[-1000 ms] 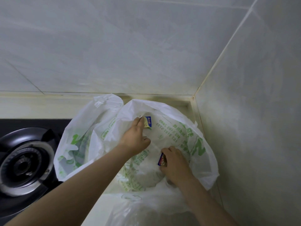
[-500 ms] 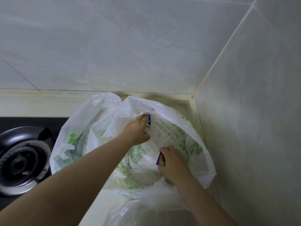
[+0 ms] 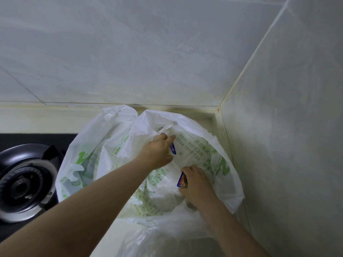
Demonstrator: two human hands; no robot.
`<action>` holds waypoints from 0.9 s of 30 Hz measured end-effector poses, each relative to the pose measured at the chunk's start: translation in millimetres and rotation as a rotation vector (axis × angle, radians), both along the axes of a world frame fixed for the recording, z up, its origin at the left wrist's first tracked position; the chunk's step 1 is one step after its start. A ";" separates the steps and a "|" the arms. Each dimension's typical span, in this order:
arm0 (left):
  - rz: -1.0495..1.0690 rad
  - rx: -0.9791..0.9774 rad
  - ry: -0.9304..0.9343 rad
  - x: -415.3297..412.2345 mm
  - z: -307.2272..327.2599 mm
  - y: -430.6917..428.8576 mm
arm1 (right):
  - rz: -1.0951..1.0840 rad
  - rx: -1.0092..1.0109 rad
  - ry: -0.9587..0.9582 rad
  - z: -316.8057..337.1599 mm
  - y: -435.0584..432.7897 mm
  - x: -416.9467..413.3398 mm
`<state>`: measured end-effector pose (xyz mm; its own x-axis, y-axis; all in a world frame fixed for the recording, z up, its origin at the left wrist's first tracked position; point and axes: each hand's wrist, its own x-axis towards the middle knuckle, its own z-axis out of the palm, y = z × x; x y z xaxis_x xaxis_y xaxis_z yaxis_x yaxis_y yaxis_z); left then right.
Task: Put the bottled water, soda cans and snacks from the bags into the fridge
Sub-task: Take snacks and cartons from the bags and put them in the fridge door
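A white plastic bag with green print (image 3: 219,145) stands open on the counter in the wall corner. Both my hands reach inside it. My left hand (image 3: 157,151) grips a small blue snack packet (image 3: 172,148), mostly hidden behind the fingers, near the bag's far rim. My right hand (image 3: 196,184) holds another small blue and red snack packet (image 3: 181,179) low in the bag. The rest of the bag's contents are hidden by plastic.
A second white bag with green print (image 3: 89,154) sits to the left, touching the first. A black gas stove burner (image 3: 24,184) lies at the left. Tiled walls close off the back and right. More crumpled plastic (image 3: 157,236) lies near me.
My left hand has turned, so its packet now shows below the fingers instead of above. The view has shifted slightly. My right hand keeps its packet in the same spot.
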<state>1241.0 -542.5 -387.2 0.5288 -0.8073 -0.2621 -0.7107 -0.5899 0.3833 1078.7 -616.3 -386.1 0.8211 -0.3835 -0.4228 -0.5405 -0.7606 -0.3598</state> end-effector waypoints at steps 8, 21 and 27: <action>-0.049 0.146 -0.167 -13.1 -8.2 -14.4 | 0.007 -0.004 0.002 -0.7 -1.2 0.5; 0.047 0.131 -0.035 -13.7 3.9 1.7 | -0.011 0.020 -0.017 -1.2 -1.5 -0.8; 0.072 0.286 0.072 -18.1 13.4 8.2 | -0.032 0.051 -0.010 -1.1 -0.7 -1.3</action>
